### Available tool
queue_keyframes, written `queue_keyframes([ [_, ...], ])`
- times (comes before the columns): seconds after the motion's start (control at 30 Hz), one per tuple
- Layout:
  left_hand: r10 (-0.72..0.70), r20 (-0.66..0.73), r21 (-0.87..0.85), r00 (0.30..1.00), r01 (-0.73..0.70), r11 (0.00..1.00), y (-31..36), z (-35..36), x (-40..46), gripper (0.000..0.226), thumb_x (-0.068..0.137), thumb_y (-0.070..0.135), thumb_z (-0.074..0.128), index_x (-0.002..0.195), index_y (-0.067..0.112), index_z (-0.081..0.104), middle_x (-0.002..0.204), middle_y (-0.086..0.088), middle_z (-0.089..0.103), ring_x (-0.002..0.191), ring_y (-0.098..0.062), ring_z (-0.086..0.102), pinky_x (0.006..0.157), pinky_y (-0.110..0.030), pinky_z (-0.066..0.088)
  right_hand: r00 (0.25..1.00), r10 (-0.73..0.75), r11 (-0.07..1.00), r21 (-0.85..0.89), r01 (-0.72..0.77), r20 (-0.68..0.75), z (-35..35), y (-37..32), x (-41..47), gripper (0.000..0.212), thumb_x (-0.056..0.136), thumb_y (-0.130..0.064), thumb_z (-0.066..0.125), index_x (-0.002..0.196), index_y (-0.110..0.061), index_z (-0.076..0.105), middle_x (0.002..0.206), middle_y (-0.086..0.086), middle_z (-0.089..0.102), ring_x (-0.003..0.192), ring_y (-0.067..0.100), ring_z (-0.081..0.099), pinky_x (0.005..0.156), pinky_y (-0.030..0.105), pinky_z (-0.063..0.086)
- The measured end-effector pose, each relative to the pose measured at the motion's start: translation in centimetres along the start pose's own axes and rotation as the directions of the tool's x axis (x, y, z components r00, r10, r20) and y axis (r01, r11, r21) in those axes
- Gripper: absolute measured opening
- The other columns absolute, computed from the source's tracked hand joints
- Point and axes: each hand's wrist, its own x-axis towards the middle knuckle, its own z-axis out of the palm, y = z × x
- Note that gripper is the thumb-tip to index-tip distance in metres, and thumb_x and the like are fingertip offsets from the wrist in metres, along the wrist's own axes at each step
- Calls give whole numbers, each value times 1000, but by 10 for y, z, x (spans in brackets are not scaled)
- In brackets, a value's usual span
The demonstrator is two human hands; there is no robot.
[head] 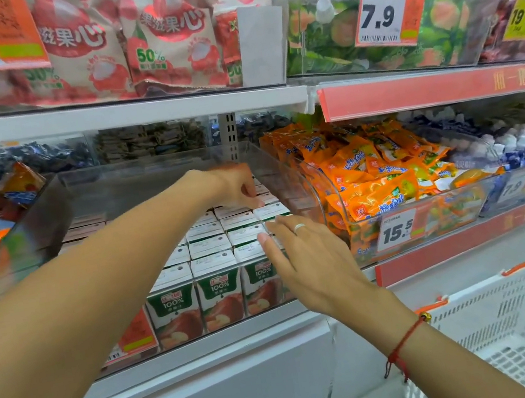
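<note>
A: Worn items. Right grip: one plain silver-white ring, a smooth band.
B: Wrist?
A: Thin red cord bracelet on the right wrist. The ring lies fingerward of the bracelet. A small gold bead is threaded on the bracelet's little-finger side. A knot with loose red tails hangs on its thumb side.
B: Arms?
A: Right forearm, elbow-ward of the bracelet, is bare, as is the left forearm. Left grip is slightly blurred.
</note>
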Motion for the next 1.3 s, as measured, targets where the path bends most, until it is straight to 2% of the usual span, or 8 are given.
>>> queue_keyframes([
  [0.17,1,-5,166,1000,0,986,7,-2,3,33,96,44,54,82,15,55,90,-6,60,75,-23,53,67,-34,45,1000,5,1000,10,-5,-2,2,0,-3,51,103,-44,23,140,-19,48,143,1,50,134,17,38,110,29,27],
  [0.3,8,-169,104,986,9,995,5,-4,-6,43,98,46,48,108,5,54,92,-6,52,79,-21,50,58,-29,36,1000,-1,1000,11,1,1,3,1,-4,51,103,-44,24,140,-18,47,144,1,49,135,16,38,111,29,27],
  [0.5,-147,-581,-324,800,-62,944,-3,4,-40,31,97,35,50,114,10,56,102,-13,68,86,-30,63,67,-38,52,1000,1,1000,16,-1,-22,4,-1,-4,48,104,-40,27,139,-17,50,142,2,51,134,18,40,111,31,29],
  [0.63,-433,-622,-662,652,-143,736,2,10,-79,31,99,39,47,112,14,62,103,-4,70,92,-26,66,83,-43,54,1000,-14,994,106,17,-25,-5,-3,-9,39,104,-34,34,130,-17,58,131,-1,59,123,17,49,102,30,36],
  [0.73,-551,-407,-900,729,-219,376,9,17,-121,39,100,42,46,114,9,62,100,-5,71,94,-20,67,86,-44,57,991,69,941,338,-27,-113,-20,-11,-18,28,101,-25,45,120,-19,65,121,-4,64,114,15,55,94,29,43],
  [0.83,-518,-227,-973,825,-168,160,18,31,-176,34,99,42,46,105,17,67,91,1,74,85,-8,70,66,-22,59,971,234,747,646,-156,-36,-41,-32,-23,25,100,-33,45,111,-27,67,113,-11,66,107,9,59,92,31,48],
  [0.93,-468,-139,-990,873,-118,74,28,49,-219,32,95,45,52,105,20,69,88,6,77,80,-2,72,61,-16,56,915,212,386,831,-400,342,-55,-64,-31,28,97,-47,44,100,-30,66,97,-10,72,93,11,68,89,35,54],
  [1.3,-288,-19,-1000,957,-25,-14,22,74,-254,28,91,28,64,116,18,65,101,3,76,93,-13,73,69,-15,56,866,231,196,851,-488,444,-41,-92,-55,31,91,-38,63,104,-11,68,88,5,72,75,12,70,59,17,51],
])
